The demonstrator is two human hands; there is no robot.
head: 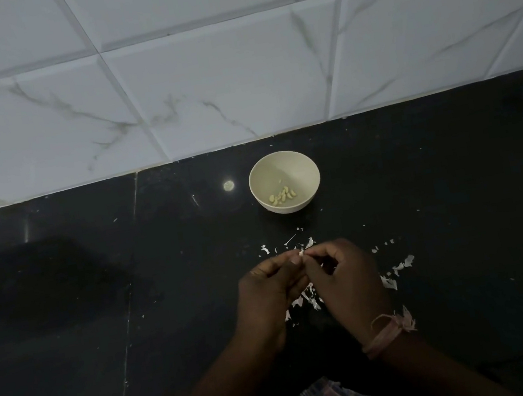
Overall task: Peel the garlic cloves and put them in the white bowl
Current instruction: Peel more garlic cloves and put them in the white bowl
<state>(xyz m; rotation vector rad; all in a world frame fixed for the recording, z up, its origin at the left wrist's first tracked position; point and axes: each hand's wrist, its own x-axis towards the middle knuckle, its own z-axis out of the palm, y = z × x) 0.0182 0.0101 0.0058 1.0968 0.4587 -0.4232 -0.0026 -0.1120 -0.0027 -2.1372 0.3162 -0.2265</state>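
A white bowl (282, 167) stands on the black counter near the tiled wall, with several peeled garlic cloves (283, 195) in its bottom. In front of it my left hand (267, 289) and my right hand (344, 273) meet, fingertips together, pinching a small pale garlic clove (301, 253) between them. Only a sliver of the clove shows past the fingers. White garlic skins (307, 298) lie on the counter under and around my hands.
More skin flakes (401, 266) are scattered to the right of my hands and a few (308, 242) just beyond them. The marbled white tile wall (235, 82) rises behind the black counter (133, 303). A pale thread band (387, 332) circles my right wrist.
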